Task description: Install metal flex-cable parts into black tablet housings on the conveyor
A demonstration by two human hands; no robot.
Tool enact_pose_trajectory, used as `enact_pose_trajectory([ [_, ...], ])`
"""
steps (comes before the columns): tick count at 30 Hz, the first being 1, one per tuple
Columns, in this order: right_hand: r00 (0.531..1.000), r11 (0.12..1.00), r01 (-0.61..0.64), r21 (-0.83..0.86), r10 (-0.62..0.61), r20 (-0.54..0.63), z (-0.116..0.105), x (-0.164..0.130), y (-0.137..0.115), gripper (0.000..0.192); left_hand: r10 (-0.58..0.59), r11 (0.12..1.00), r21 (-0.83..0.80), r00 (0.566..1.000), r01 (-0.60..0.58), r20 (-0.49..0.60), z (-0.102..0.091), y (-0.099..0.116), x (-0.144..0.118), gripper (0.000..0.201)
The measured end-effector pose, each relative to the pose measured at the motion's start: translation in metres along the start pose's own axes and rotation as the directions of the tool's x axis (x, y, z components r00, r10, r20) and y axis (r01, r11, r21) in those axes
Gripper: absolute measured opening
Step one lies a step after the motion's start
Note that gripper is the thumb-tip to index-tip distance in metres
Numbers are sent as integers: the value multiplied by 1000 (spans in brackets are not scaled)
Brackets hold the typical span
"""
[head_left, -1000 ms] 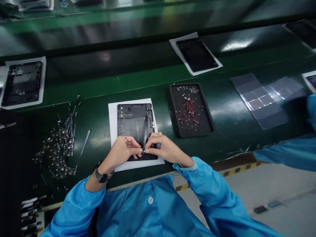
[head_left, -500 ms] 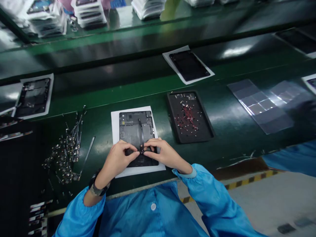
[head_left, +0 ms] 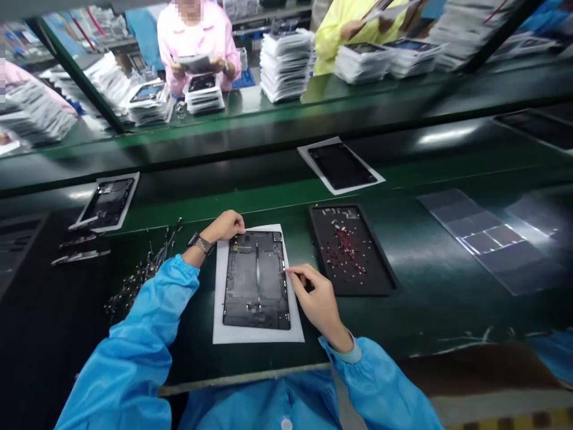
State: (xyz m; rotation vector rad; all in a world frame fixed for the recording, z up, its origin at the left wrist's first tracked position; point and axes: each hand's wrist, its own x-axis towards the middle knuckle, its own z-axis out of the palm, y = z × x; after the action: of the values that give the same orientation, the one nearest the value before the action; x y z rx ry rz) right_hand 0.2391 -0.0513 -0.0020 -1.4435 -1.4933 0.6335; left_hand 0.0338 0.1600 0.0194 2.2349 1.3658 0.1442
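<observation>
A black tablet back cover [head_left: 242,272] lies open side up on a white sheet [head_left: 259,335]. A flat ribbon cable [head_left: 258,269] runs down its middle to a small circuit board [head_left: 253,307] near the cover's near edge. My left hand [head_left: 229,226] is at the far left corner of cover and sheet, fingers curled closed; what lies between the fingertips is hidden. My right hand [head_left: 316,292] has thumb and forefinger pinched together at the cover's right edge, touching it.
A black tray [head_left: 389,280] of red-wired small parts stands at right, beyond it clear plastic sheets [head_left: 474,239]. Loose circuit boards [head_left: 143,272] are heaped at left. More covers lie on the belt, including one cover [head_left: 342,166]. Across the bench, people work among stacks [head_left: 284,65].
Both hands have left the small board at the cover's near end. The left went to the far left corner, the right to the right edge. The camera view has tilted up.
</observation>
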Motion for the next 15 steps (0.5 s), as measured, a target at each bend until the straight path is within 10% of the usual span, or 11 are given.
enact_pose_trajectory([
  [10,969,876,126,-466,-209,-130,12,3,22,21,-103,984,99,929,147,-355,-116,-32,104,19],
  [15,949,831,102,-546,-246,-197,12,5,25,22,-159,984,5,898,177,-410,-134,-38,117,34],
])
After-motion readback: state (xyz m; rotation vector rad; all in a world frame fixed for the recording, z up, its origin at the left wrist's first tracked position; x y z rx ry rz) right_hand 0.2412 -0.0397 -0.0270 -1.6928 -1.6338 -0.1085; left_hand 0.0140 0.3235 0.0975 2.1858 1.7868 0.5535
